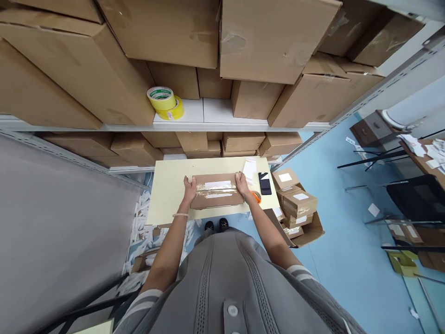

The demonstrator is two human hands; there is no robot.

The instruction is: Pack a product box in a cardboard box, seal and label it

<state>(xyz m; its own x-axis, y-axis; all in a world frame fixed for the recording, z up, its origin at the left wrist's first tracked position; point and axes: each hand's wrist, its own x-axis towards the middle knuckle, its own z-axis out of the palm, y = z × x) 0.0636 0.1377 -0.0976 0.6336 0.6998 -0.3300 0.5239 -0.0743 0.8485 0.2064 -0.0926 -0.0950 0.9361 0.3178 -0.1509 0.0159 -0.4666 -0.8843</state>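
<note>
Gripping a brown carton (218,191) from opposite ends, the two hands stand apart by the length of the box. The left hand (190,189) is closed about the left end, its thumb side against the upper edge; a pale band (180,215) circles that wrist. The right hand (242,183) is clamped over the right end, toward the far corner, with the fingers bent onto the cardboard; how far they reach beneath cannot be told. The carton lies flat over the near-middle part of a cream table (168,183); whether its underside bears fully on the surface cannot be determined. Clear tape runs lengthwise along its upper face, with one white label strip (217,184) on the far side of the tape and another (219,195) on the near side. Just beside the right forearm is an orange tape item (256,197), partly hidden. A dark phone (264,183) lies near the table's right edge, and white paper (249,170) lies beyond the right hand. Right of the table, an open box (313,231) on the floor (333,199) contains stacked, labelled parcels (299,202).
</note>
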